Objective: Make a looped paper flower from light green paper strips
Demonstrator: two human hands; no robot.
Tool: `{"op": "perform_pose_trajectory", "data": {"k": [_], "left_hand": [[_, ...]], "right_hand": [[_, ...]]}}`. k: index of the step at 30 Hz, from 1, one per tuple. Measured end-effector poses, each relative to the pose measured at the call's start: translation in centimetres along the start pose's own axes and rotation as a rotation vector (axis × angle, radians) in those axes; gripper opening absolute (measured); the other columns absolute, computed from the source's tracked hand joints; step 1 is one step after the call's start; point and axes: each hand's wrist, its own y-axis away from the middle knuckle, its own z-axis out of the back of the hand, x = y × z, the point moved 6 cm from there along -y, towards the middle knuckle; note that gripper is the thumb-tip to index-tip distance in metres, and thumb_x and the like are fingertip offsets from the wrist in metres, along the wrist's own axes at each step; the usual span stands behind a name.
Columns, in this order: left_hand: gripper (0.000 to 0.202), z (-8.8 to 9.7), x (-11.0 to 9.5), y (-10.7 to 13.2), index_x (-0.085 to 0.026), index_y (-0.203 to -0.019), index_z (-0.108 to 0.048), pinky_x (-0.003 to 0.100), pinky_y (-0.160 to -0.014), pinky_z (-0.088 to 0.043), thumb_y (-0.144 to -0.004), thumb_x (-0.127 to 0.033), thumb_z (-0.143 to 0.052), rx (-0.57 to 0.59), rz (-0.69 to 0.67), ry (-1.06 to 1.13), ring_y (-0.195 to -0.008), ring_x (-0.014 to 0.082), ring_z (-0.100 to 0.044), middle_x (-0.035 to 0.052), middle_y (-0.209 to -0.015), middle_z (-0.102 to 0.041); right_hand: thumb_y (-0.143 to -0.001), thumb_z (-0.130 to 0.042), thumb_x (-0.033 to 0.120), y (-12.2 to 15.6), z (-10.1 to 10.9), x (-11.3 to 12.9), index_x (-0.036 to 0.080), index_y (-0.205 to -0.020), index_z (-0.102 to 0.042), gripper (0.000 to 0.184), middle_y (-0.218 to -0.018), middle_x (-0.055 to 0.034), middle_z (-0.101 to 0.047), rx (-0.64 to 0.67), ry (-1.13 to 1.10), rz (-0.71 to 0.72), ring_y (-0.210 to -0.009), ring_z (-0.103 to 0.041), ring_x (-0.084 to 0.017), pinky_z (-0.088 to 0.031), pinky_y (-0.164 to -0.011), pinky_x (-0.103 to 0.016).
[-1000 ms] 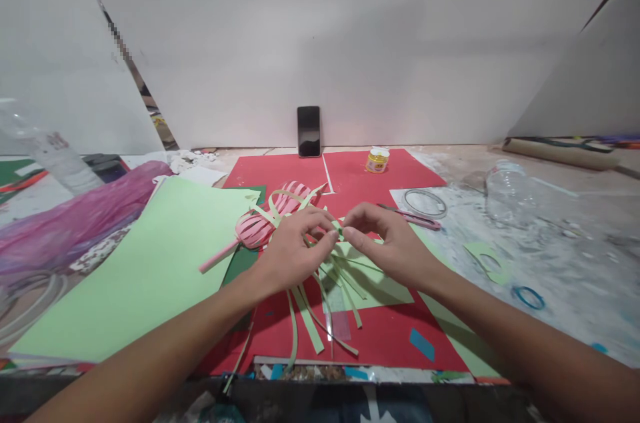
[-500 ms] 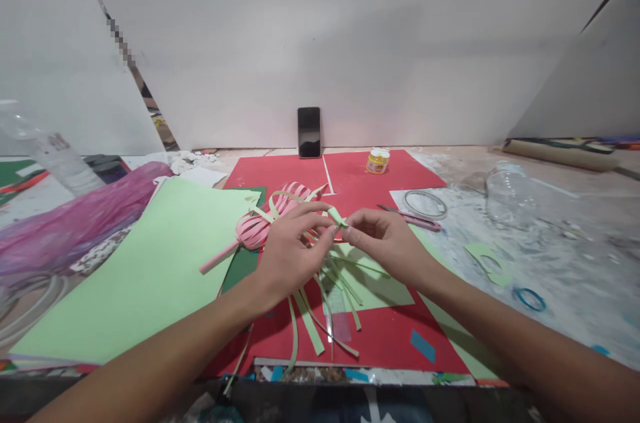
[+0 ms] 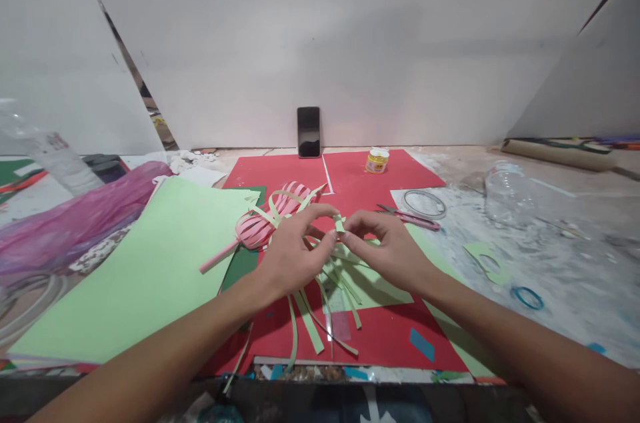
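Note:
Between my two hands is a small piece of light green paper [image 3: 340, 224], pinched at the fingertips. My left hand [image 3: 297, 246] grips it from the left, thumb and fingers closed. From the right, my right hand [image 3: 387, 243] pinches its other side. Long light green paper strips [image 3: 311, 323] hang and spread below my hands over red paper [image 3: 380, 349]. Behind my left hand lies a pink slitted paper shape [image 3: 253, 229] with a rolled pink paper stick [image 3: 219, 257]. A light green sheet [image 3: 390, 286] lies under the hands.
Large green sheets [image 3: 140, 276] and a pink plastic bag [image 3: 85, 219] lie left. Pink-handled scissors [image 3: 420, 219], a tape ring [image 3: 425, 204], a blue ring [image 3: 527, 298] and a clear bottle [image 3: 510, 193] lie right. A phone [image 3: 309, 133] and a yellow jar [image 3: 377, 160] stand behind.
The green paper piece in my fingertips has turned, from slanting to more upright. My left fingers have shifted slightly to the right around it.

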Motion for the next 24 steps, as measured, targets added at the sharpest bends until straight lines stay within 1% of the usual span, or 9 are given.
{"op": "perform_pose_trajectory", "data": {"k": [2, 3, 6, 9, 12, 15, 21, 22, 24], "left_hand": [[0.025, 0.0, -0.1, 0.0, -0.018, -0.108, -0.061, 0.022, -0.055, -0.054, -0.084, -0.019, -0.054, 0.014, -0.042, -0.048, -0.073, 0.0132, -0.067, 0.0072, -0.111, -0.067], [0.024, 0.1, -0.1, 0.0, -0.019, -0.106, -0.063, 0.022, -0.055, -0.055, -0.084, -0.019, -0.055, -0.001, -0.085, -0.086, -0.076, 0.0139, -0.068, 0.0080, -0.114, -0.067], [0.019, 0.6, -0.9, 0.3, -0.020, -0.100, -0.067, 0.026, -0.064, -0.056, -0.084, -0.019, -0.057, -0.100, -0.324, -0.285, -0.090, 0.0179, -0.068, 0.0090, -0.121, -0.065], [0.021, 0.6, -1.7, 1.0, -0.022, -0.101, -0.068, 0.030, -0.073, -0.055, -0.084, -0.016, -0.057, -0.171, -0.568, -0.506, -0.094, 0.0194, -0.067, 0.0082, -0.112, -0.068], [0.027, 0.2, -1.9, 1.6, -0.025, -0.105, -0.067, 0.030, -0.070, -0.053, -0.083, -0.013, -0.055, -0.200, -0.685, -0.688, -0.089, 0.0197, -0.068, 0.0063, -0.104, -0.072], [0.023, -0.1, -2.0, 1.9, -0.024, -0.101, -0.067, 0.028, -0.069, -0.053, -0.084, -0.016, -0.055, -0.195, -0.704, -0.739, -0.085, 0.0182, -0.070, 0.0035, -0.100, -0.074], [0.018, 0.1, -2.3, 1.8, -0.021, -0.095, -0.068, 0.025, -0.069, -0.053, -0.083, -0.016, -0.056, -0.208, -0.696, -0.679, -0.082, 0.0171, -0.072, 0.0032, -0.096, -0.075], [0.018, 0.1, -2.3, 1.7, -0.021, -0.094, -0.068, 0.025, -0.069, -0.053, -0.083, -0.016, -0.056, -0.204, -0.686, -0.655, -0.081, 0.0172, -0.072, 0.0033, -0.095, -0.076], [0.017, 0.2, -2.1, 1.4, -0.020, -0.092, -0.069, 0.025, -0.069, -0.053, -0.082, -0.016, -0.056, -0.186, -0.614, -0.577, -0.081, 0.0171, -0.072, 0.0035, -0.092, -0.076]], "right_hand": [[-0.080, -0.058, 0.016, 0.1, 0.3, 0.5, 0.018, -0.073, -0.058, 0.007, -0.064, 0.0028, -0.059, -0.034, 0.117, 0.081, -0.060, -0.052, -0.010, -0.041, -0.059, -0.022], [-0.079, -0.058, 0.015, 0.2, 0.4, 0.8, 0.017, -0.074, -0.058, 0.006, -0.065, 0.0025, -0.059, -0.053, 0.166, 0.125, -0.060, -0.053, -0.010, -0.041, -0.059, -0.022], [-0.078, -0.057, 0.013, 0.3, 0.5, 1.2, 0.017, -0.074, -0.058, 0.006, -0.066, 0.0014, -0.059, -0.078, 0.273, 0.226, -0.060, -0.053, -0.010, -0.041, -0.059, -0.023], [-0.079, -0.055, 0.014, 0.5, 0.4, 1.5, 0.017, -0.073, -0.057, 0.007, -0.065, 0.0010, -0.058, -0.083, 0.367, 0.283, -0.060, -0.052, -0.011, -0.040, -0.059, -0.024], [-0.080, -0.055, 0.015, 0.7, 0.3, 1.8, 0.018, -0.075, -0.058, 0.006, -0.066, -0.0002, -0.059, -0.084, 0.477, 0.322, -0.062, -0.052, -0.013, -0.039, -0.061, -0.027], [-0.081, -0.054, 0.017, 0.9, 0.2, 2.0, 0.018, -0.074, -0.058, 0.008, -0.066, -0.0012, -0.059, -0.088, 0.572, 0.364, -0.063, -0.050, -0.015, -0.037, -0.063, -0.029], [-0.084, -0.053, 0.019, 1.1, 0.1, 2.7, 0.017, -0.077, -0.062, 0.011, -0.070, -0.0046, -0.062, -0.107, 0.667, 0.464, -0.066, -0.052, -0.018, -0.038, -0.065, -0.032], [-0.084, -0.053, 0.019, 1.1, 0.1, 2.7, 0.017, -0.078, -0.063, 0.011, -0.071, -0.0051, -0.062, -0.106, 0.671, 0.468, -0.068, -0.053, -0.018, -0.038, -0.066, -0.032], [-0.084, -0.054, 0.019, 1.2, 0.1, 2.8, 0.017, -0.079, -0.062, 0.010, -0.073, -0.0059, -0.063, -0.105, 0.664, 0.470, -0.070, -0.054, -0.019, -0.039, -0.067, -0.033]]}}
